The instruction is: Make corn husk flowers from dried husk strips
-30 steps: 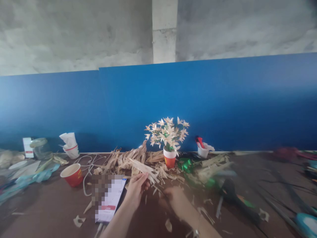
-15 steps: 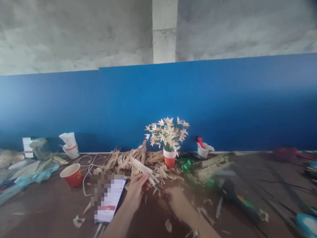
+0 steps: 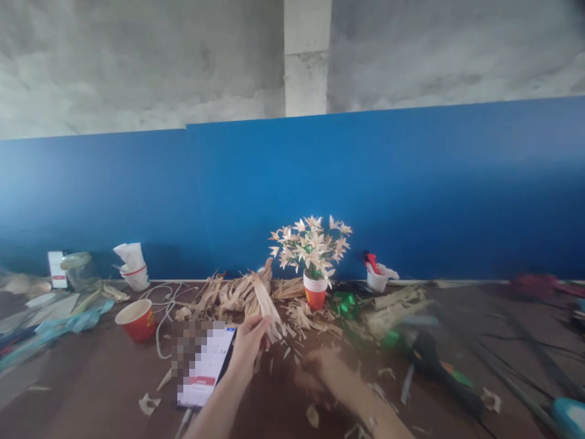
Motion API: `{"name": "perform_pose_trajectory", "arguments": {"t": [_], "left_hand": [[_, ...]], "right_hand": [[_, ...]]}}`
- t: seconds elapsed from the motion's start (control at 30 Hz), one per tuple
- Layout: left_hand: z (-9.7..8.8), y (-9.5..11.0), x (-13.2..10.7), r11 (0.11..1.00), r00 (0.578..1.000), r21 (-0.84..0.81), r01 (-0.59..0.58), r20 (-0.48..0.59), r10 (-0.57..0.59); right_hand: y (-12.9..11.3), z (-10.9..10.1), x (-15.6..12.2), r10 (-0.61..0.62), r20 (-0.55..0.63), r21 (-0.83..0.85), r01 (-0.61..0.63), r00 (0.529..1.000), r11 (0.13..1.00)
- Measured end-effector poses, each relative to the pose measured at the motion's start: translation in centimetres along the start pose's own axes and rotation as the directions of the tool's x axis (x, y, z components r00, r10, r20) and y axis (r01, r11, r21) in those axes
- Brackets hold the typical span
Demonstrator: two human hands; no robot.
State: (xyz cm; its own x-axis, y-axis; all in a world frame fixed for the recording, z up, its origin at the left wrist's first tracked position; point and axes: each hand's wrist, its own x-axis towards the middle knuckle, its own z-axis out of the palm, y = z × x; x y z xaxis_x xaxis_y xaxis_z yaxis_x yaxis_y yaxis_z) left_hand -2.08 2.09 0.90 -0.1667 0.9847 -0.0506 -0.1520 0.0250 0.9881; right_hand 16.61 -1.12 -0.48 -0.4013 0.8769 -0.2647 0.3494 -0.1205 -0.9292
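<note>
My left hand (image 3: 248, 349) is closed on a pale dried husk strip (image 3: 267, 308), which points up and away from me over the brown table (image 3: 91, 390). My right hand (image 3: 325, 373) is low and to the right of it, smeared by motion, so its fingers cannot be read. Just behind both hands lies a heap of dried husks (image 3: 228, 296). A red paper cup with pale husk flowers (image 3: 314, 256) stands behind the heap. A phone (image 3: 205, 366) lies flat by my left wrist.
A red paper cup (image 3: 136, 319) and a white cable (image 3: 164, 305) lie at the left, with a glass jar (image 3: 77, 271) and white cups (image 3: 130, 268) by the blue wall. Green ribbon (image 3: 345, 303), a white cup (image 3: 377, 277) and dark tools (image 3: 434, 366) sit at the right. Husk scraps litter the table.
The husk strip has swung from leaning right to pointing more upright in my left hand. My right hand has dropped slightly and blurred. The view shifted a little to the left.
</note>
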Motion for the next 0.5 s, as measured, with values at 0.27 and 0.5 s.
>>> {"name": "perform_pose_trajectory", "arguments": {"t": [0.27,0.5], "left_hand": [[-0.02,-0.37,0.22,0.998,1.000,0.056,-0.006,0.025,0.004],[-0.07,-0.38,0.13,0.998,0.999,0.056,0.002,0.034,-0.003]], "right_hand": [[0.40,-0.16,0.00,0.066,0.033,0.091,-0.069,0.997,0.993],[0.88,-0.07,0.28,0.065,0.042,0.051,-0.067,0.997,0.996]]}}
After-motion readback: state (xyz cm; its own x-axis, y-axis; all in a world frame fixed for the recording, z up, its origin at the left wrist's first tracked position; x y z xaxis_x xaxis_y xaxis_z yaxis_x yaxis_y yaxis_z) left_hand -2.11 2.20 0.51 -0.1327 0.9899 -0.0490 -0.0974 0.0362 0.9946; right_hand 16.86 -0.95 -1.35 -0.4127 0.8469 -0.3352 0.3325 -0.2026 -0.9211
